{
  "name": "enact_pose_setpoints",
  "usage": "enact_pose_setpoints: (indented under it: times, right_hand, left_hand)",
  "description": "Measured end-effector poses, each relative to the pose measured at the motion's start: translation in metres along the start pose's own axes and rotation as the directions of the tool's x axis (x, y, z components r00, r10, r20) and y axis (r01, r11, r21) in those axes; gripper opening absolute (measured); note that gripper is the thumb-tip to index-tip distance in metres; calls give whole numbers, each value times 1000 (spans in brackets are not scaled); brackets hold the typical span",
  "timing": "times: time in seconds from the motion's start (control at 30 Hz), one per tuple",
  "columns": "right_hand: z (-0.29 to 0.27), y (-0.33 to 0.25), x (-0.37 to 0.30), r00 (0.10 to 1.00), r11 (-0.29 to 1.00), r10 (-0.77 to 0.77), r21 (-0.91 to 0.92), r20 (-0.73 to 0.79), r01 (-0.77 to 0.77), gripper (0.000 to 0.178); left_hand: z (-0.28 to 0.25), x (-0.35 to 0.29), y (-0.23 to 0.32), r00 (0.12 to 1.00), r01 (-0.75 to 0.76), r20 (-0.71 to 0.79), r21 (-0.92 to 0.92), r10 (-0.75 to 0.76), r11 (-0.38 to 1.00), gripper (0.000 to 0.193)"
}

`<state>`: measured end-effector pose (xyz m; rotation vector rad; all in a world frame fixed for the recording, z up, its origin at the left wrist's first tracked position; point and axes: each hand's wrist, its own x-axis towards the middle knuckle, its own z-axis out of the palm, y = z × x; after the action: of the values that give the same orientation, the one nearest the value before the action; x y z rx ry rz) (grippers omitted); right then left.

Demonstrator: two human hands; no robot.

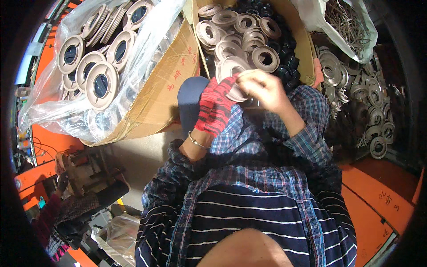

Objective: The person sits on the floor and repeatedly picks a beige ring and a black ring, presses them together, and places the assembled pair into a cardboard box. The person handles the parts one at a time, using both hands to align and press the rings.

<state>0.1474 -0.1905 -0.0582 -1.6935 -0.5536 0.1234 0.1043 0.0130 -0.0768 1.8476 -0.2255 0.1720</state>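
My left hand, in a red and black knitted glove, is closed on a beige plastic ring above my lap. Bare and bent at the fingers, my right hand meets the ring's upper edge and the gloved fingertips. Whatever its fingers pinch is hidden behind them. Just beyond both hands stands an open cardboard box with a pile of beige rings and many black round parts.
At the left, a carton lined with clear plastic holds beige rings with dark centres. Metal rings are heaped at the right, below a white bag of thin metal strips. Another person's sleeve shows lower left.
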Motion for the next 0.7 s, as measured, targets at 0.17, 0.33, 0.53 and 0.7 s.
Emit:
enact_pose_setpoints:
  times: [0.17,0.33,0.53,0.7]
  right_hand:
    - [14,36,-8,882,679,400,-566,-250,-468,73]
    - [39,58,-15,856,640,516,-670,11,-377,74]
    - [16,3,-18,961,976,172,-92,-216,-196,75]
    - [27,-41,-32,985,866,-150,-469,85,172,81]
  left_hand:
    - [-27,2,19,913,259,-135,-537,-385,803,23]
    - [-42,-13,25,928,230,-152,-482,-340,845,38]
    - [-31,-29,37,932,225,-66,-665,-355,713,39]
    - [-31,-34,48,990,-135,77,358,115,924,48]
